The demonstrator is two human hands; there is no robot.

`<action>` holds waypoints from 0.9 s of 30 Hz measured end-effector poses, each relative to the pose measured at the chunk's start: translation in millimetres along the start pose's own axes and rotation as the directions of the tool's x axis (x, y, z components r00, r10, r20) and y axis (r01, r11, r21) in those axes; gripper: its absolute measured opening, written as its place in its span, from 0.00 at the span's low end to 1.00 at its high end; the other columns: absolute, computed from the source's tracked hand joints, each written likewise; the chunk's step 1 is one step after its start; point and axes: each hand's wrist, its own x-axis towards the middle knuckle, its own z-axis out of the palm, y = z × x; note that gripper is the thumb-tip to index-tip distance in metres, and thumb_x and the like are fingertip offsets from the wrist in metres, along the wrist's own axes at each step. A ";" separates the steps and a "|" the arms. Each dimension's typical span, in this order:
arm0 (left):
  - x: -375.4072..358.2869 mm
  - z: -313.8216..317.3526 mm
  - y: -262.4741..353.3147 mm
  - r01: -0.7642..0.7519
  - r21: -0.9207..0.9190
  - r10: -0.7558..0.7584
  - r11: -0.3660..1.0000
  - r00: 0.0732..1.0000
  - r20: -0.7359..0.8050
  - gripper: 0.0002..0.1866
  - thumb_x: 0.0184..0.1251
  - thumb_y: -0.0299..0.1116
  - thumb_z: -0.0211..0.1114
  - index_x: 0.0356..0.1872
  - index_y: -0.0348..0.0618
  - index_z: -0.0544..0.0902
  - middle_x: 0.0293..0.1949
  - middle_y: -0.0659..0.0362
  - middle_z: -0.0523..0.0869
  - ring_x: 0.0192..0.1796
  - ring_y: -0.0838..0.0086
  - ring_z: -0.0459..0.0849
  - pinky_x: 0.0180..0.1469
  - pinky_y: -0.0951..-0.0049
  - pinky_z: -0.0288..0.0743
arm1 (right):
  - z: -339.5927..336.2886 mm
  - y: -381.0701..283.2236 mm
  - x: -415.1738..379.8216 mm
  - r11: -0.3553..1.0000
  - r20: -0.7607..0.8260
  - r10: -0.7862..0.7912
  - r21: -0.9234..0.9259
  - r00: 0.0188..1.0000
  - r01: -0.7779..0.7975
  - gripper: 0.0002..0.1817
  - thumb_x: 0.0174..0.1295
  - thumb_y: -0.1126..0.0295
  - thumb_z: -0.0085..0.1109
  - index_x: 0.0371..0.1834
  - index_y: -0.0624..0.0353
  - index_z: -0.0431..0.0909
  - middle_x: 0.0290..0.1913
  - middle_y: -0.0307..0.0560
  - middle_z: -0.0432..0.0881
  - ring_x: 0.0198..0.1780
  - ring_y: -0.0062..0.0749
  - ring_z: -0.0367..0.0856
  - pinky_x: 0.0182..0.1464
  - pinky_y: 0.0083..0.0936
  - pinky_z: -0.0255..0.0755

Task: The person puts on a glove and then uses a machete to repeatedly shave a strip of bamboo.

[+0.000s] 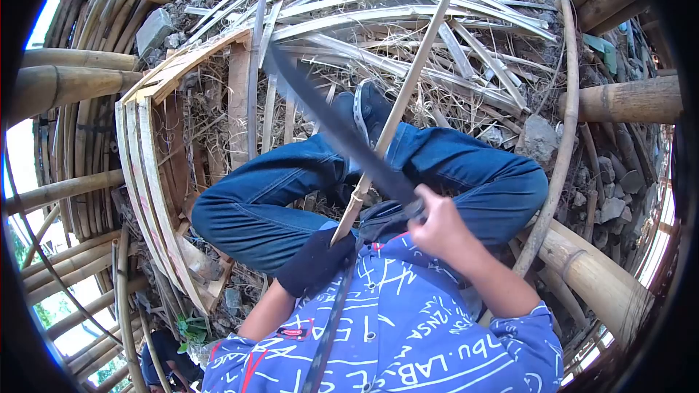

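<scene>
My left hand (317,260), in a dark glove, is wrapped round a long thin bamboo strip (408,87) that slants from my lap to the top of the view. My bare right hand (437,225) grips the handle of a large machete (342,135). Its dark blade points up and to the left, crosses over the strip and is slightly smeared by motion. Below the gloved hand, a dark strap or strip (329,335) runs down over the shirt.
Split bamboo strips (408,11) litter the ground ahead. A wooden slatted frame (149,189) stands at the left. Thick bamboo poles (597,276) and rocks (539,138) lie at the right. Another person (166,356) is partly visible at the bottom left.
</scene>
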 end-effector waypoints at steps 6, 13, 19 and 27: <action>-4.2 -3.7 -11.9 0.009 0.028 -0.009 1.000 1.000 -0.012 0.14 0.69 0.38 0.52 0.30 0.36 0.75 0.22 0.59 0.74 0.27 0.76 0.71 0.33 0.69 0.67 | -14.3 -11.6 15.4 0.998 -0.047 -0.012 -0.061 0.999 0.009 0.14 0.45 0.75 0.55 0.38 0.64 0.75 0.24 0.64 0.78 0.33 0.63 0.79 0.36 0.47 0.71; -0.9 1.3 -15.3 -0.141 0.121 0.148 0.983 0.988 -0.053 0.14 0.66 0.38 0.56 0.27 0.36 0.75 0.20 0.60 0.75 0.26 0.78 0.71 0.31 0.70 0.66 | -27.2 -18.7 27.3 0.997 -0.147 0.052 -0.042 0.988 -0.059 0.18 0.45 0.77 0.54 0.44 0.67 0.74 0.24 0.65 0.78 0.32 0.60 0.80 0.34 0.41 0.73; 0.4 4.8 -17.3 -0.159 0.234 0.182 0.959 0.980 -0.078 0.13 0.67 0.36 0.54 0.29 0.34 0.75 0.21 0.56 0.75 0.28 0.77 0.72 0.33 0.68 0.67 | -21.7 -4.7 16.4 0.996 -0.103 0.047 -0.073 0.994 -0.055 0.21 0.44 0.76 0.55 0.45 0.70 0.74 0.22 0.65 0.77 0.30 0.59 0.80 0.34 0.40 0.73; 0.2 -2.7 -13.1 -0.183 0.129 0.185 0.975 0.983 -0.007 0.13 0.67 0.35 0.54 0.39 0.33 0.76 0.27 0.46 0.78 0.30 0.59 0.77 0.37 0.64 0.69 | -14.7 -4.5 20.0 0.999 -0.065 0.025 -0.027 0.998 -0.027 0.15 0.46 0.78 0.51 0.40 0.68 0.74 0.23 0.66 0.76 0.33 0.64 0.78 0.34 0.40 0.72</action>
